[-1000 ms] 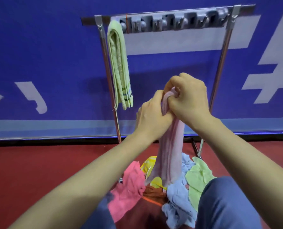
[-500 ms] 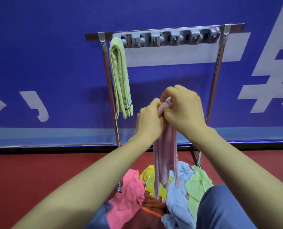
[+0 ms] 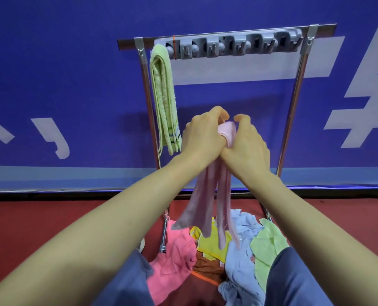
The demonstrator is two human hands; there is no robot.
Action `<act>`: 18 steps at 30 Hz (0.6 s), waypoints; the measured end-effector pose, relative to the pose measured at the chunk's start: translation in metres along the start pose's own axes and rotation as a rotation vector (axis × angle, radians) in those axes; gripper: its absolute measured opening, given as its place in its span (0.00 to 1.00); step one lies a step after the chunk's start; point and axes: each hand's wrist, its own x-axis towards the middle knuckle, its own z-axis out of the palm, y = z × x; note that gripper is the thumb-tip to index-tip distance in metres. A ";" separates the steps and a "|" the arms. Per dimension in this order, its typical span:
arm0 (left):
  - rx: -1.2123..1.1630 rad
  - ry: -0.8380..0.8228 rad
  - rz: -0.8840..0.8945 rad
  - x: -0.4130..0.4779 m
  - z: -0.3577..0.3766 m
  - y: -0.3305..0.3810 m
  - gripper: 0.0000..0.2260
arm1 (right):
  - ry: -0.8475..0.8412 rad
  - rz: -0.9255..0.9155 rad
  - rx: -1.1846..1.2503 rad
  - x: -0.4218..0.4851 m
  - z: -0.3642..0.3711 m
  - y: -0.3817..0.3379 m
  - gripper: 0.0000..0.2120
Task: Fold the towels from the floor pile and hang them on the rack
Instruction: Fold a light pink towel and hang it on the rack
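A pale pink towel [image 3: 222,191] hangs folded in long strips from both my hands, held in front of the metal rack [image 3: 225,36]. My left hand [image 3: 202,134] grips its folded top from the left. My right hand [image 3: 246,143] grips the same fold from the right, with the fold showing between them. The towel's loose ends dangle clear above the floor pile [image 3: 225,259] of pink, yellow, brown, blue and green towels. One folded green towel [image 3: 165,96] hangs over the rack's bar at its left end.
A grey strip of hooks [image 3: 234,46] runs along the rack's top bar. The rack's uprights [image 3: 290,115] stand before a blue banner wall [image 3: 62,85]. Red floor [image 3: 40,219] spreads to both sides. My knees in blue trousers [image 3: 294,281] flank the pile.
Both hands have shifted from bunching the towel to holding its folded top side by side. The towel has risen off the pile and hangs doubled. The view tilted down a little.
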 end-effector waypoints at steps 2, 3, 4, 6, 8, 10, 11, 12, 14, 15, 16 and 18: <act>0.080 0.013 0.018 0.008 -0.006 -0.001 0.11 | 0.015 -0.016 -0.025 0.013 -0.001 -0.006 0.23; 0.122 0.021 0.026 0.012 -0.010 -0.002 0.10 | 0.008 -0.036 -0.053 0.020 -0.002 -0.009 0.20; 0.157 0.026 0.036 0.017 -0.014 -0.003 0.09 | -0.003 -0.056 -0.073 0.027 -0.003 -0.013 0.17; 0.221 0.019 0.051 0.029 -0.021 -0.007 0.10 | -0.016 -0.090 -0.095 0.044 -0.006 -0.020 0.14; 0.277 0.013 0.056 0.043 -0.030 -0.010 0.12 | -0.008 -0.133 -0.116 0.063 -0.007 -0.028 0.14; 0.293 0.021 0.046 0.060 -0.039 -0.016 0.13 | 0.002 -0.179 -0.161 0.085 -0.006 -0.037 0.13; 0.292 0.031 0.038 0.071 -0.044 -0.019 0.14 | 0.006 -0.201 -0.186 0.097 -0.005 -0.041 0.13; 0.290 0.045 0.033 0.081 -0.048 -0.023 0.16 | 0.015 -0.223 -0.205 0.110 -0.004 -0.045 0.14; 0.293 0.084 0.032 0.104 -0.059 -0.028 0.19 | 0.050 -0.269 -0.218 0.136 -0.002 -0.053 0.15; 0.296 0.109 0.034 0.115 -0.064 -0.031 0.21 | 0.073 -0.297 -0.216 0.149 -0.002 -0.057 0.15; 0.300 0.137 0.032 0.127 -0.068 -0.033 0.22 | 0.094 -0.325 -0.214 0.162 0.000 -0.062 0.16; 0.308 0.190 0.023 0.153 -0.074 -0.040 0.22 | 0.119 -0.377 -0.217 0.188 0.004 -0.072 0.16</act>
